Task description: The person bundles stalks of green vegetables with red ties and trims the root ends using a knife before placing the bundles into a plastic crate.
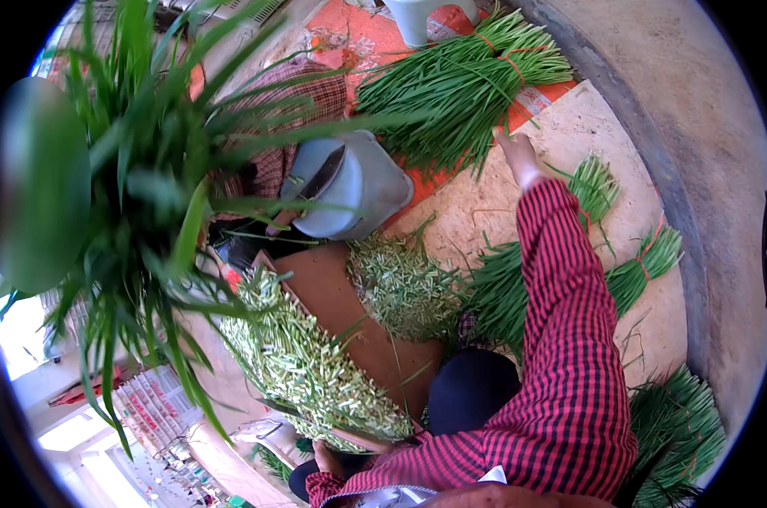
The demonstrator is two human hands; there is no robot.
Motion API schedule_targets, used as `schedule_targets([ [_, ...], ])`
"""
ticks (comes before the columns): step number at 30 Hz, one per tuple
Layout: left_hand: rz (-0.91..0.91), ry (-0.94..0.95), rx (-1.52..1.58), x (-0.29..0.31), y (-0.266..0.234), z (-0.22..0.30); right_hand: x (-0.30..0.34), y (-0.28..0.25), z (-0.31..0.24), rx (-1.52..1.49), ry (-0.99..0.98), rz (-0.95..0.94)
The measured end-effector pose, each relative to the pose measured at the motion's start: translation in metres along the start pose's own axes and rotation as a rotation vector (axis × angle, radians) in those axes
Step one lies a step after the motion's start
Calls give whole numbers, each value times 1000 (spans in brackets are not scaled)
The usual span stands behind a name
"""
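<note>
My right arm, in a red and black checked sleeve, reaches far out. My right hand (519, 157) has its fingers stretched toward a big bundle of long green stalks like garlic chives (476, 80), tied with orange bands; its fingertips are at the bundle's near edge. Low in the picture, my left hand (326, 459) is beside the near end of a tray of chopped green and white stalk pieces (311, 360). Its fingers are too small and partly hidden to read. A dark blade-like edge (277, 408) shows against the tray there.
A knife (320, 175) lies on a grey stool (371, 190). A person's plaid garment (311, 89) shows behind it. Blurred greens (146, 178) fill the left foreground. Clippings (404, 288) lie beside a brown board (328, 284). Smaller bundles (646, 267) lie right of my arm.
</note>
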State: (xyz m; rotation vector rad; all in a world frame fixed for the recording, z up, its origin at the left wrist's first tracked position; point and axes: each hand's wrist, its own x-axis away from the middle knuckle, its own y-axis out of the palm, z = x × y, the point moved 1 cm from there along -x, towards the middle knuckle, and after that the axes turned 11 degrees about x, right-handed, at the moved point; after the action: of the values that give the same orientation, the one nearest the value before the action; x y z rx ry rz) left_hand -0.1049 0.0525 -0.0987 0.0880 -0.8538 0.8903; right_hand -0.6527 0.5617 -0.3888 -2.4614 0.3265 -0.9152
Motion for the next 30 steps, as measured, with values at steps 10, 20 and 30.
schedule_targets([
  [10,55,-349,138,13,26,25,-42,25,-138,128,397,149],
  [20,-92,-491,313,-21,-24,13,-18,-43,-14,-545,-14,138],
  [30,84,619,-224,-25,-25,96,296,-136,-30,-260,-701,-88],
])
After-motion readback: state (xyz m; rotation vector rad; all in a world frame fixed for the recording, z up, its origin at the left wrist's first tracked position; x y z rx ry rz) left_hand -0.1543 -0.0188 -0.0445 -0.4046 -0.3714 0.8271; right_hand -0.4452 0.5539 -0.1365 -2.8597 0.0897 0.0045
